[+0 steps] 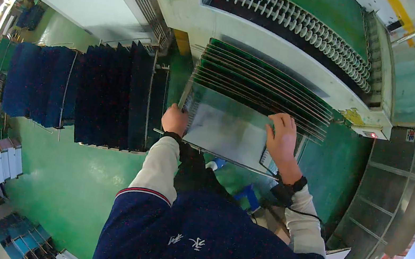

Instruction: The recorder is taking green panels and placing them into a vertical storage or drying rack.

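A wire rack (214, 154) stands before me, with a smooth grey surface (229, 127) across its near part and comb-like slots along its sides. Behind that surface, several thin green panels (257, 86) stand on edge in a close row. My left hand (174, 120) is closed at the rack's left side; its fingertips are partly hidden. At the right end of the row, my right hand (282, 140) has bent fingers beside the nearest panel edges, with the thumb apart. Whether it touches a panel I cannot tell.
Beyond the rack is a pale machine (183, 5) with rows of white roller discs (289, 15) and a green panel (322, 10) on top. Racks of dark panels (108, 96) stand at the left. A metal-framed conveyor or table (377, 195) is at the right.
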Available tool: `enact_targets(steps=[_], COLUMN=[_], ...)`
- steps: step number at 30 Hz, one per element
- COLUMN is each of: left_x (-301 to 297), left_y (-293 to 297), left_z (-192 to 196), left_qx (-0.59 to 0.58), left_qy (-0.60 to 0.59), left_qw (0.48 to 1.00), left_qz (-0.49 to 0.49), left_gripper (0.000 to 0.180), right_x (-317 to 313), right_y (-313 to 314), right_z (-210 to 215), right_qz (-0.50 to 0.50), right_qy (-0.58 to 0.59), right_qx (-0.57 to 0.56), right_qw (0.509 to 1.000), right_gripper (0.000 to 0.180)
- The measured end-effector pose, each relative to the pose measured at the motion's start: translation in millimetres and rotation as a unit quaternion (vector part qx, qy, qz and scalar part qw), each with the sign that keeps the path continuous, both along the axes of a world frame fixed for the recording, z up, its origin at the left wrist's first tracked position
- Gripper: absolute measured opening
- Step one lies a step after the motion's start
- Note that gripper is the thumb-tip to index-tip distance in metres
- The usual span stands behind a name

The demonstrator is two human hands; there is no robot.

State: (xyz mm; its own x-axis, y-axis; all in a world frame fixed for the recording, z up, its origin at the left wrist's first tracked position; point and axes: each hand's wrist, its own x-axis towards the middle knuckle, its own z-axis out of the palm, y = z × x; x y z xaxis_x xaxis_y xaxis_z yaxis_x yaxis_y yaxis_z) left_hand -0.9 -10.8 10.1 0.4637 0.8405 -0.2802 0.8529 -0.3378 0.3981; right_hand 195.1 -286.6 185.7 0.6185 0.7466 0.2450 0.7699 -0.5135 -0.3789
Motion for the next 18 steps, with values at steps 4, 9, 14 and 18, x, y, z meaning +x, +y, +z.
enact_targets(steps=[4,9,14,18], left_x=[3.4,2.0,0.6,4.5], left_y=[-0.6,-0.7,-1.8,-1.1], left_z=[10.6,13.8,10.5,14.8], left_qx=[-0.020,-0.026,0.008,-0.011], left_qy=[0.019,0.017,0.003,0.022], left_qw=[1.000,1.000,1.000,1.000], left_qz=[-0.001,0.002,0.000,0.008], left_gripper=[0.034,0.036,0.038,0.037], right_x=[-7.4,-2.7,4.9,11.1], right_y=[-7.6,-6.1,-2.3,-4.0], right_z=[-7.8,-9.8,-10.3,-21.7], right_qz=[-0.012,-0.021,-0.033,-0.038], right_qy=[0.017,0.057,0.069,0.058], right_qx=[-0.008,-0.012,-0.070,-0.142], right_qw=[1.000,0.998,0.995,0.987], right_gripper=[0.028,0.027,0.024,0.019])
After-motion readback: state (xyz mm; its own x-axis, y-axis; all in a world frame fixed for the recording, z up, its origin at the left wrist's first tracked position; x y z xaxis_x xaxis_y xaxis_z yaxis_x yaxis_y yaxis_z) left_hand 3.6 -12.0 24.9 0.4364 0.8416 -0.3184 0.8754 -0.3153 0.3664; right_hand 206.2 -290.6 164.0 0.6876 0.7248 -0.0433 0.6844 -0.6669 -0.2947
